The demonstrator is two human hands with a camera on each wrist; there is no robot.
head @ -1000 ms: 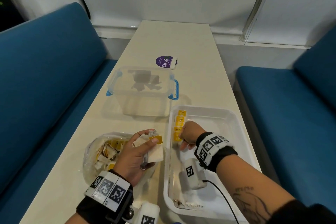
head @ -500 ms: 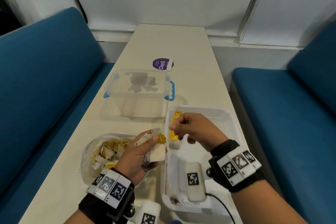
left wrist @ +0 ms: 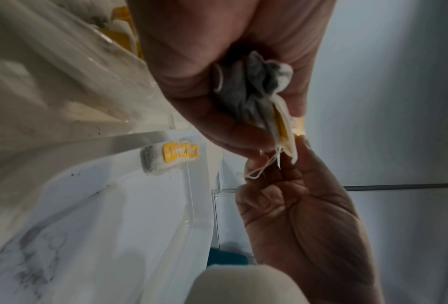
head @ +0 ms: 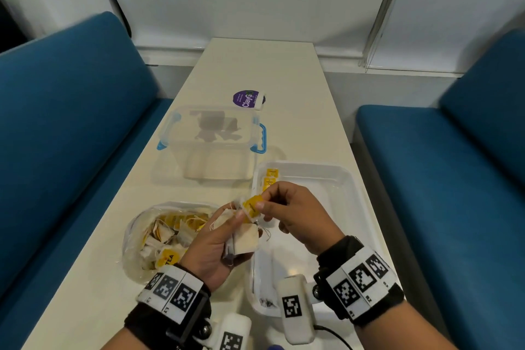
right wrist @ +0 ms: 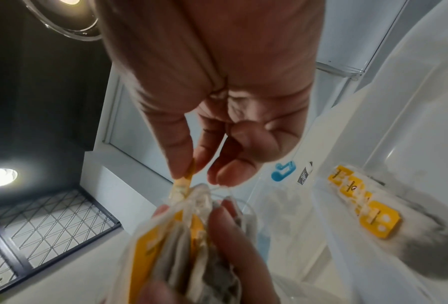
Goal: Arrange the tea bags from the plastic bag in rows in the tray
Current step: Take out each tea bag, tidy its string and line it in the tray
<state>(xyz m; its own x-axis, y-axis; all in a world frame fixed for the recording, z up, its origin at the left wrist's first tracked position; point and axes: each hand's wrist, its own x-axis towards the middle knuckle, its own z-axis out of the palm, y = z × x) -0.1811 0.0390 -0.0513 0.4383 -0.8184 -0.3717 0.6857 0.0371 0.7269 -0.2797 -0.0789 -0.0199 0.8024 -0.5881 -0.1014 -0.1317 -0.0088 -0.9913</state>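
My left hand [head: 218, 239] grips a bundle of tea bags [head: 245, 239] with yellow tags, held just left of the white tray [head: 349, 179]. My right hand [head: 295, 213] pinches the yellow tag [head: 252, 205] of the top tea bag in that bundle between thumb and forefinger; the pinch shows in the right wrist view on the tag [right wrist: 185, 181]. A short row of tea bags [head: 270, 179] lies along the tray's far left wall, seen also as the row [right wrist: 360, 205]. The clear plastic bag [head: 159, 236] with several more tea bags lies on the table left of my left hand.
A clear lidded box with blue clips [head: 211, 142] stands behind the plastic bag and tray. A purple round container [head: 247, 99] lies farther back. Blue sofas [head: 56, 136] flank the narrow cream table [head: 270, 71]. Dark crumbs sit in the tray's near corner [head: 268, 303].
My right hand lifted away from the row in the tray, crossed left to my left hand and took the tag of the top tea bag. The left hand kept its bundle.
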